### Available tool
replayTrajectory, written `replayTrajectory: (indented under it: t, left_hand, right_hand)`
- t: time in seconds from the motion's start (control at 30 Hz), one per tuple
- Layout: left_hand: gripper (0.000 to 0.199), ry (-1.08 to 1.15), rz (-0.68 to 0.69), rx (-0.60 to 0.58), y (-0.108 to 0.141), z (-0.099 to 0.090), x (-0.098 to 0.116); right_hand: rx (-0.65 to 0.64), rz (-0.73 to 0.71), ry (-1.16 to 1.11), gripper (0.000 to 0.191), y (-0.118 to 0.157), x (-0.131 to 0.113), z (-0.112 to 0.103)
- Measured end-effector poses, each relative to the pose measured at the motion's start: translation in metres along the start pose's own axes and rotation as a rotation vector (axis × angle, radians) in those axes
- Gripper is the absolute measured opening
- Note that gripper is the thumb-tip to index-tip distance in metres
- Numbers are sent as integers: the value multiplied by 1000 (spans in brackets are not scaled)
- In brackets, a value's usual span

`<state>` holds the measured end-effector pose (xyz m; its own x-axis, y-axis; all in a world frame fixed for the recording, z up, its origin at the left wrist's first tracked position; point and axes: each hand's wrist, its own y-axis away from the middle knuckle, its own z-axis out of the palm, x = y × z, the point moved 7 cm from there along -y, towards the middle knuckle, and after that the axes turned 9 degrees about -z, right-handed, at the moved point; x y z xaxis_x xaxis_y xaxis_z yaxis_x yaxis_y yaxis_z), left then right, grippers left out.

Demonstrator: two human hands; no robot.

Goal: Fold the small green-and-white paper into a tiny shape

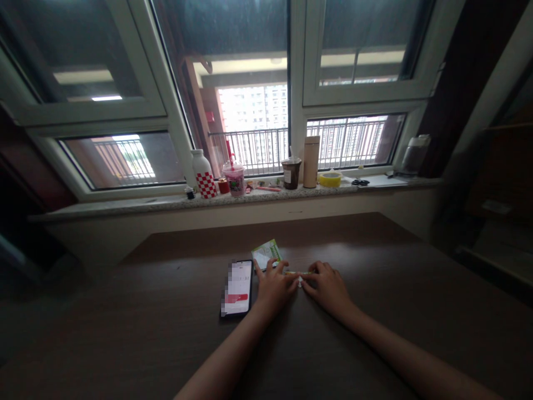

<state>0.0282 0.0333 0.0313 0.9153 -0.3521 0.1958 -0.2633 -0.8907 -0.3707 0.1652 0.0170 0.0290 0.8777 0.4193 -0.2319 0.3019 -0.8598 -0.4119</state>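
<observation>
Both hands meet over the brown table [166, 344], around a small white piece [300, 281]. My left hand [272, 286] is closed on it from the left, thumb and index finger at its side. My right hand [328, 286] pinches it from the right. A thin yellowish strip [297, 273] shows just beyond the fingertips; its details are too small to tell. Beside my left hand lies a phone [238, 289] with a lit screen. A green and white packet [266, 254] lies behind my left fingers, partly covered by them.
Along the windowsill [166, 204] stand a checkered bottle [205, 175], a pink cup [234, 179], a dark drink cup [291, 173], a tan flask [311, 162], a yellow tape roll [330, 179], scissors [360, 182] and a clear jug [415, 154].
</observation>
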Motion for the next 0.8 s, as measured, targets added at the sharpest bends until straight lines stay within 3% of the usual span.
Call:
replayTrajectory:
  t: [0.8]
  left_hand:
    - [20,33,-49,-23,-1,2,-5]
  right_hand:
    - [60,36,-106,24,2,7,5]
